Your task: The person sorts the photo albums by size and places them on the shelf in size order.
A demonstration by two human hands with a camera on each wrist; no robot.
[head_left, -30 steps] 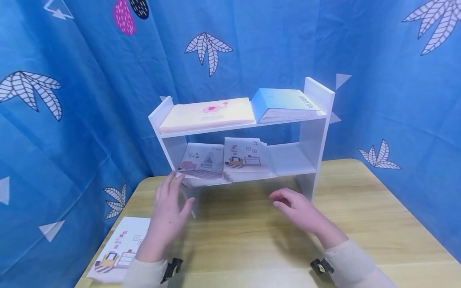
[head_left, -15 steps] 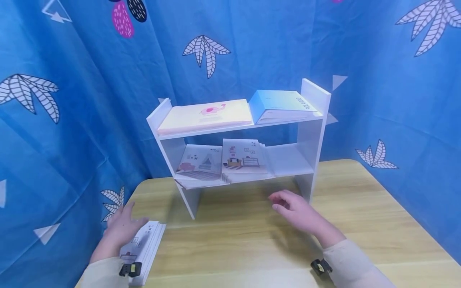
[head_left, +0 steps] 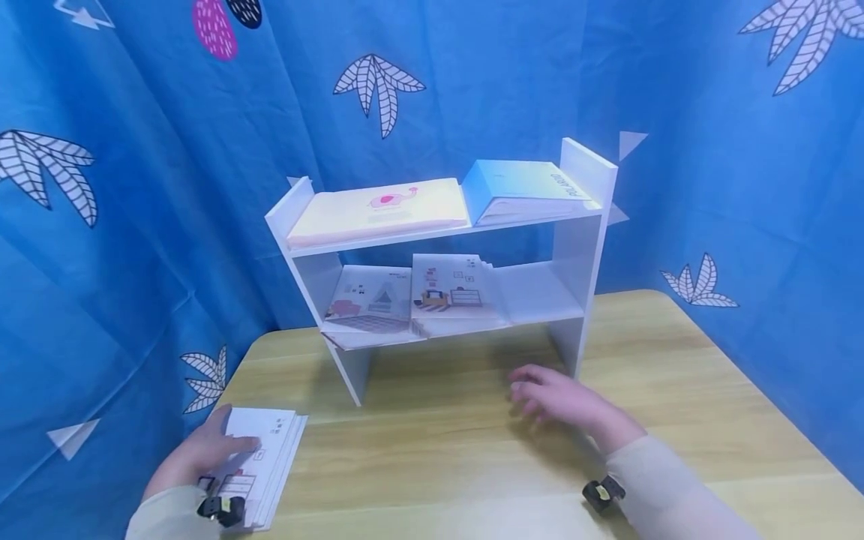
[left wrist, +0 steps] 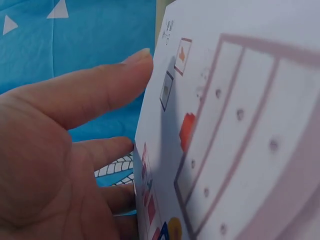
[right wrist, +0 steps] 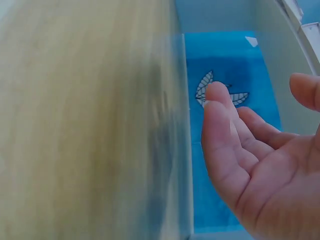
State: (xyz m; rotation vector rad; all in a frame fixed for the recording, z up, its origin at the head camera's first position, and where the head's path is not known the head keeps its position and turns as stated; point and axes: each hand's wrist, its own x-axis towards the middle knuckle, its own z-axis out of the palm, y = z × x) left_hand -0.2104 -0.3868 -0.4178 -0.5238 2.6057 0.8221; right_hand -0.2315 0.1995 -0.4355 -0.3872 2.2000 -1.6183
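Observation:
At the table's left edge lies a small stack of white booklets [head_left: 275, 450] with room-furniture drawings on the cover. My left hand [head_left: 202, 450] is at the left side of that stack, its thumb reaching over the top cover. In the left wrist view, the straight fingers of the left hand [left wrist: 55, 135] meet the edge of the top booklet [left wrist: 200, 115], and the thumb is spread from them. My right hand [head_left: 556, 394] hovers over the table in front of the shelf's right leg, holding nothing. Its fingers [right wrist: 220, 130] are loosely bent in the right wrist view.
A white two-tier shelf [head_left: 577, 247] stands at the back of the wooden table [head_left: 418, 465]. Two piles of illustrated booklets [head_left: 448, 292] lie on its lower tier. Above them are a cream elephant book [head_left: 381, 211] and a blue binder [head_left: 526, 184]. Blue curtain [head_left: 472, 75] surrounds the table.
My left hand has moved from the shelf's lower left corner down and left to the booklet stack. The right hand has stayed nearly in place, its fingers spreading slightly.

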